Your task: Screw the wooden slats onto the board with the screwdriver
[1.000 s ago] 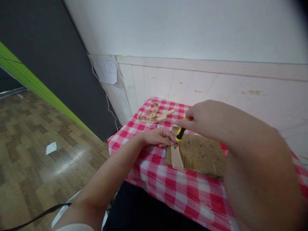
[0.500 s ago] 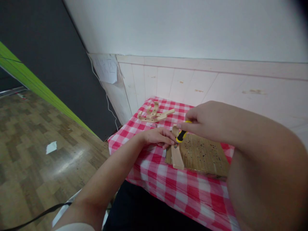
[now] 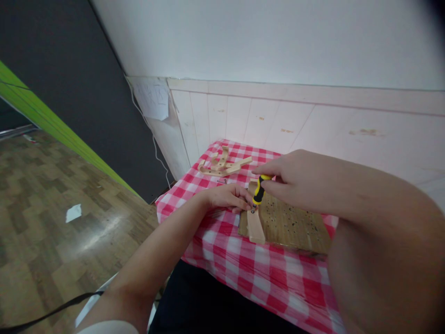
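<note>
My right hand [image 3: 283,175] is closed around the top of a yellow and black screwdriver [image 3: 259,191], with the index finger stretched out past the handle. The screwdriver leans slightly, its tip down at a small dark screw or hole in a pale wooden hook [image 3: 256,226]. That hook lies along the left side of a brown wooden board [image 3: 292,222] marked with many small holes. Bent fingers of my left hand [image 3: 231,197] grip the hook's left edge beside the tip; the fingertips are partly hidden.
Several pale curved wooden hooks [image 3: 222,166] lie at the table's far left corner, with small screws [image 3: 222,181] nearer me. A red and white checked cloth [image 3: 215,239] covers the table. Behind it stands a white panelled wall [image 3: 236,116].
The right hand has shifted a little left and its index finger has straightened. The screwdriver now stands more upright. My left hand has stayed in place.
</note>
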A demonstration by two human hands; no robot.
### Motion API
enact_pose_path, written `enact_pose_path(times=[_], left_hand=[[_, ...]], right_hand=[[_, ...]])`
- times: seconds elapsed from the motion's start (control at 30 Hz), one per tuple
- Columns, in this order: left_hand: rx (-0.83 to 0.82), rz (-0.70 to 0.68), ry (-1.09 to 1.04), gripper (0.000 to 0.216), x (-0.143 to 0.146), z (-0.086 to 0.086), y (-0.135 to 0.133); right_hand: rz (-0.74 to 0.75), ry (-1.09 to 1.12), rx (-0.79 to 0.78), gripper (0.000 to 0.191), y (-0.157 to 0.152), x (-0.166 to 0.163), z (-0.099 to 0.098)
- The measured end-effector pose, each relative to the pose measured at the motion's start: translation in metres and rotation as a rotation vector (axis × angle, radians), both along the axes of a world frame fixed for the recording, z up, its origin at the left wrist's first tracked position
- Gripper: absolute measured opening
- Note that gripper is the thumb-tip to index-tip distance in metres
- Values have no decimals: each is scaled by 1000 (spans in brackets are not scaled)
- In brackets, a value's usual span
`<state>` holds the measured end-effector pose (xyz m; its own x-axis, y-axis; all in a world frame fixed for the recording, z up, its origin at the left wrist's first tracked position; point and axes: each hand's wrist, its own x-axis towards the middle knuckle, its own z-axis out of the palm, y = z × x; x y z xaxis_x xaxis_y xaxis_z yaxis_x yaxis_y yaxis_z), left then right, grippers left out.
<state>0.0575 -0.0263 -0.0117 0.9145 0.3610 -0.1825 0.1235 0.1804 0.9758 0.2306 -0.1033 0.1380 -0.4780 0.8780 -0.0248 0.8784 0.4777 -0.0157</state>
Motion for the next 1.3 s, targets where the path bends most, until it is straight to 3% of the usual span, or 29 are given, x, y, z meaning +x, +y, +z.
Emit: enact_pose_path(times=[0.2, 0.4, 0.53, 0.7, 0.87, 1.03, 1.1, 1.23, 1.3], left_hand=[[-19, 25, -7, 14, 1, -4, 0], [-31, 25, -28, 16, 1, -2, 0], [-33, 19, -50, 18, 1, -4, 1], [-27, 22, -22, 17, 1, -5, 1], [19, -16, -44, 18, 0, -5, 2], [29, -26, -28, 20, 0, -7, 3], [23, -11, -6, 20, 0, -8, 3], [13, 21, 31, 23, 0, -6, 3], [21, 14, 44, 22, 0, -4, 2]], right_hand=[[-307, -158, 17, 47, 8, -13, 6], [-13, 24, -36, 29, 13, -3, -2], [-17, 12, -37, 30, 9, 6, -1], [-276, -198, -22, 51, 8, -13, 10], [-39, -34, -44, 29, 9, -15, 4], [65, 81, -41, 32, 7, 3, -4], [18, 7, -29, 35, 7, 2, -2], [-264, -173, -25, 47, 11, -10, 1], [-222, -118, -17, 42, 14, -16, 0]])
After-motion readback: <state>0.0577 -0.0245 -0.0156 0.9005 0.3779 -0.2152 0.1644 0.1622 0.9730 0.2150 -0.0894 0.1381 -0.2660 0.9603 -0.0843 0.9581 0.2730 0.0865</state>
